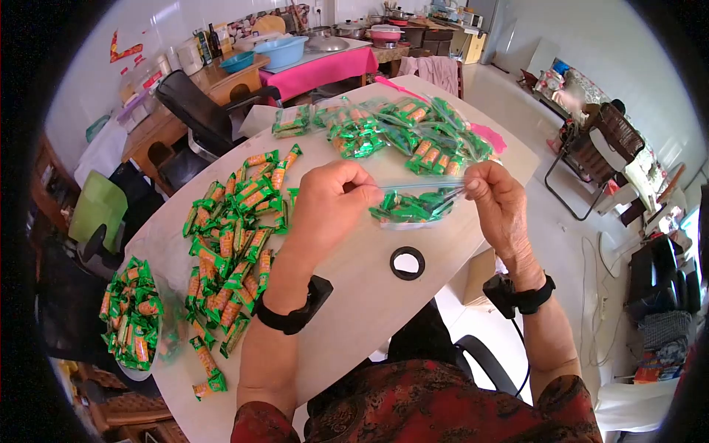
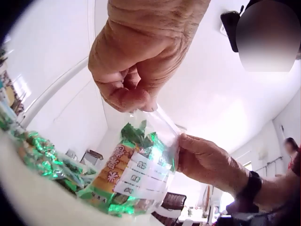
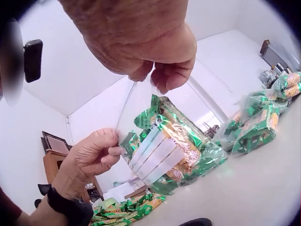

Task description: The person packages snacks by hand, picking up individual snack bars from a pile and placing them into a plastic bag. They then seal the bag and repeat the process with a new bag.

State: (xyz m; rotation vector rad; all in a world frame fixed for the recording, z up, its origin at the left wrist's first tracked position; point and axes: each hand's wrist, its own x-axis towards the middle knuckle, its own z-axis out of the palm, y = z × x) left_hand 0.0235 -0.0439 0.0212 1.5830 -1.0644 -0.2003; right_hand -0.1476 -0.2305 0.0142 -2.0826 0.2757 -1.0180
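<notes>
A clear zip-top bag (image 1: 413, 209) of green-and-orange wrapped snacks is stretched between both hands, its blue-tinged top strip running level. My left hand (image 1: 332, 210) pinches one top corner between thumb and curled forefinger. The other corner is pinched by my right hand (image 1: 498, 207). A white label (image 3: 157, 155) with printed lines covers part of the bag's face in the right wrist view. Through the plastic, an orange snack wrapper (image 2: 110, 167) with white lettering shows in the left wrist view. On the table below the bag lies a black tape ring (image 1: 407, 263).
Loose wrapped snacks (image 1: 236, 236) spread over the left of the table (image 1: 336, 347). More fill a container (image 1: 136, 321) at the left edge. Several filled bags (image 1: 413, 129) lie at the back, near pink plastic pieces (image 1: 487, 137). A cardboard box (image 1: 481, 277) stands below the right edge.
</notes>
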